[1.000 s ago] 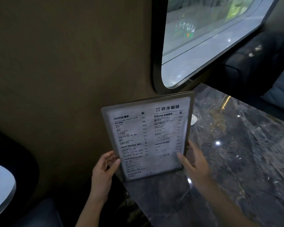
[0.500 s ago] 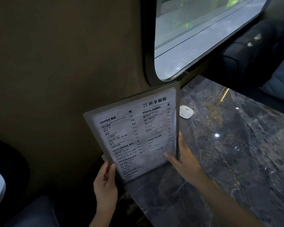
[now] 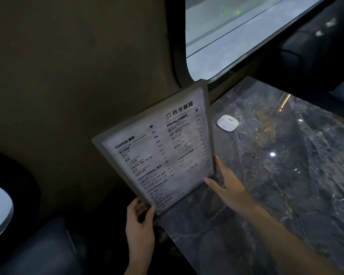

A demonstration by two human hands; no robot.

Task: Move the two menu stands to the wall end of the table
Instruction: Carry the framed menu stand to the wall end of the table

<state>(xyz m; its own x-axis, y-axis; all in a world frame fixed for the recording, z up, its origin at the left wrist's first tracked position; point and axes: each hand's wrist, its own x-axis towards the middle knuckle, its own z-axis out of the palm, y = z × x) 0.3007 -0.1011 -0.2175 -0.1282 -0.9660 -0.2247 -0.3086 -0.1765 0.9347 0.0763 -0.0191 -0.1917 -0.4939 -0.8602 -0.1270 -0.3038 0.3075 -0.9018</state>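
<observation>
A flat menu stand [image 3: 159, 147] with a grey frame and a printed drinks list stands tilted on the wall end of the dark marble table [image 3: 276, 185]. My left hand [image 3: 140, 225] grips its lower left corner, thumb on the front. My right hand [image 3: 226, 185] holds its lower right corner, fingers behind the panel and one finger along the bottom edge. I see only one menu panel; whether a second stands behind it I cannot tell.
A small white rounded device [image 3: 227, 123] lies on the table to the right of the menu. The brown wall [image 3: 77, 76] and a rounded window [image 3: 236, 36] stand behind. Dark seats [image 3: 316, 46] lie beyond the table and at the lower left.
The menu stand has swung and tilted to the left, its left edge now hanging past the table's corner. My left hand slid down to its lower corner. The white device came into full view.
</observation>
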